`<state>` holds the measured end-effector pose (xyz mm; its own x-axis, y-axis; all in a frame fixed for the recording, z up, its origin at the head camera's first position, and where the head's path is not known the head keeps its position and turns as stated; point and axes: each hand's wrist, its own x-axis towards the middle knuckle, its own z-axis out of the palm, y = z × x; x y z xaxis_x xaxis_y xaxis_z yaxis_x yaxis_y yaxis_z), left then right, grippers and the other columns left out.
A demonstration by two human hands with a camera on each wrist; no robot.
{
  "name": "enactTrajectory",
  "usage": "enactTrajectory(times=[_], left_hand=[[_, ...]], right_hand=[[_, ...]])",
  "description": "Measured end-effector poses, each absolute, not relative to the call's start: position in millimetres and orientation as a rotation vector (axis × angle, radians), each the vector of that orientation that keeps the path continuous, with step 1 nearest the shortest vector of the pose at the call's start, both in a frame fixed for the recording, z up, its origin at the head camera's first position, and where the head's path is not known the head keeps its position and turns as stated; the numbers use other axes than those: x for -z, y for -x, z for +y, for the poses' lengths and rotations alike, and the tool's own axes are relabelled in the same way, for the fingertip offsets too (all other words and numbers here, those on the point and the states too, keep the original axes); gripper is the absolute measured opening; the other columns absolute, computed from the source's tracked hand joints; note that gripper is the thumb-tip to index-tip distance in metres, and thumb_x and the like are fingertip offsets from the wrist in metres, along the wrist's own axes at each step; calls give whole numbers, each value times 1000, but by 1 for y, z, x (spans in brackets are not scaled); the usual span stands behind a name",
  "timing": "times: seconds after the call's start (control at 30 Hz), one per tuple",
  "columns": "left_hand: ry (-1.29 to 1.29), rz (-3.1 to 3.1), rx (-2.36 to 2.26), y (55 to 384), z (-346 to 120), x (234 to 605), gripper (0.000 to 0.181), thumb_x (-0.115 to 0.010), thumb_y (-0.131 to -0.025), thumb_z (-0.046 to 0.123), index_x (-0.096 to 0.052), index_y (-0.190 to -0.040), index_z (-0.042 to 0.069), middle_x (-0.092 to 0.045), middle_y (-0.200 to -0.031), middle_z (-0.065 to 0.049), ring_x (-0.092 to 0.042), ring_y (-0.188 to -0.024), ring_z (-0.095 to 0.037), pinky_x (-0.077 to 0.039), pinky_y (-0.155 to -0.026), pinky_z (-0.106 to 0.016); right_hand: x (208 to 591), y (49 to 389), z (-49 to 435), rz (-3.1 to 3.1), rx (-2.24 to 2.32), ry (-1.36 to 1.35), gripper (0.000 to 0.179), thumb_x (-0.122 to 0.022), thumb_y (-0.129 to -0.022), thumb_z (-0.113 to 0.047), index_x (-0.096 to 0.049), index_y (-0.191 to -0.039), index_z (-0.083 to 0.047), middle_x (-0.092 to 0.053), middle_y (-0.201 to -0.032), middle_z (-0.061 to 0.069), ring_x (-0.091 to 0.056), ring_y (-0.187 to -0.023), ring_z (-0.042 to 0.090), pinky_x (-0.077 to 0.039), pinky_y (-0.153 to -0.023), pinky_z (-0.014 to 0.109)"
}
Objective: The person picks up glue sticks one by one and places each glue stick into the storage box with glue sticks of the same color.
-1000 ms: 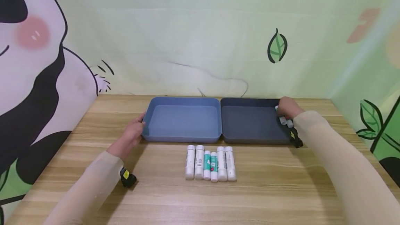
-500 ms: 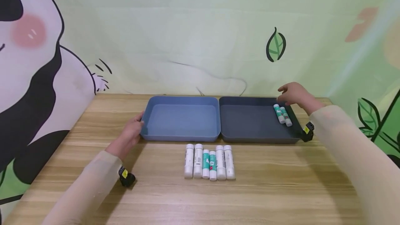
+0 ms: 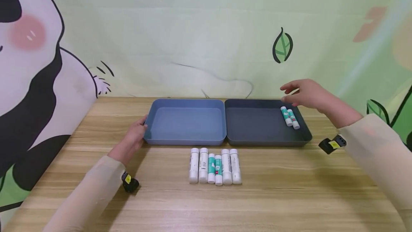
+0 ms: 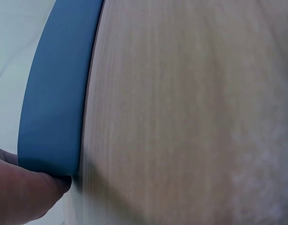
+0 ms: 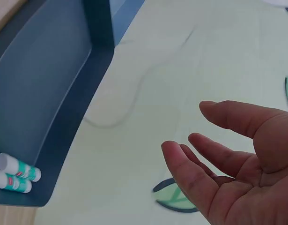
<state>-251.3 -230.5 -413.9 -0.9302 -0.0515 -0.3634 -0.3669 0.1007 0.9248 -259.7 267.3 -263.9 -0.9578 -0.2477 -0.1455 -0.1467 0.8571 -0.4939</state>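
At the left end of the blue tray [image 3: 185, 141], my left hand [image 3: 131, 137] holds the side near the front corner. In the left wrist view, one fingertip [image 4: 62, 183] lies low against the corner and another digit is by the rim. My right hand [image 3: 305, 92] is raised over the back right corner of the dark grey tray [image 3: 254, 128], holding nothing, fingers spread apart from the thumb. Below it, two small teal and white glue sticks [image 3: 285, 116] lie side by side in that tray's right end. Several glue sticks [image 3: 215, 167], white or teal-labelled, lie in a row before the trays.
Both trays stand end to end on the wooden table [image 3: 161, 203], close to the back wall hanging [image 3: 193, 46], which carries a panda and leaf print. A small black device with a yellow mark [image 3: 331, 144] is strapped at the right sleeve, another [image 3: 130, 182] at the left.
My right hand has let go of a glue stick beside the other in the grey tray, lifted, and drawn back rightward with fingers spreading. My left hand stays at the blue tray.
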Motion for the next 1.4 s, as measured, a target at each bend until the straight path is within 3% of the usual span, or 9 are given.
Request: enactTrajectory(times=[0.2,0.4,0.67,0.87,1.1,1.4], left_hand=[[379,2151,-1921,251,-230,414,58,-17,-107,0,-1,-163,4,5,-173,-15,3,-161,-31,-4,-133,-45],[330,2150,-1949,251,-231,417,59,-19,-106,-2,0,-162,1,5,-172,-17,3,-161,-30,-4,-133,-43],[351,2127,-1959,251,-229,418,59,-19,-107,-1,0,-162,4,6,-172,-15,4,-161,-30,-4,-133,-43],[344,2121,-1952,250,-230,416,58,-17,-107,0,2,-162,5,9,-172,-15,6,-161,-31,-3,-133,-45],[353,2114,-1938,251,-230,414,59,-16,-107,0,3,-162,6,10,-172,-14,6,-161,-31,-2,-133,-45],[374,2116,-1930,251,-230,414,59,-17,-107,0,1,-162,7,9,-172,-13,6,-161,-30,-1,-133,-44]], right_hand=[[260,232,255,2802,739,367,54,-63,-101,-25,-50,-146,4,-59,-136,28,-65,-111,36,-59,-84,36],[273,205,244,2794,803,460,52,-68,-98,-22,-56,-141,3,-68,-125,23,-67,-102,28,-53,-72,29],[300,182,231,2774,912,546,49,-70,-97,-21,-59,-139,1,-66,-127,22,-68,-108,31,-58,-82,35],[326,172,216,2629,1130,481,52,-69,-96,-17,-55,-142,4,-64,-125,24,-67,-103,24,-60,-78,27],[354,167,203,2394,1349,370,54,-66,-98,-12,-49,-144,10,-62,-124,26,-62,-92,12,-64,-81,34],[374,159,187,2297,1406,258,58,-65,-96,-10,-45,-147,8,-58,-130,27,-65,-96,15,-63,-82,35]])
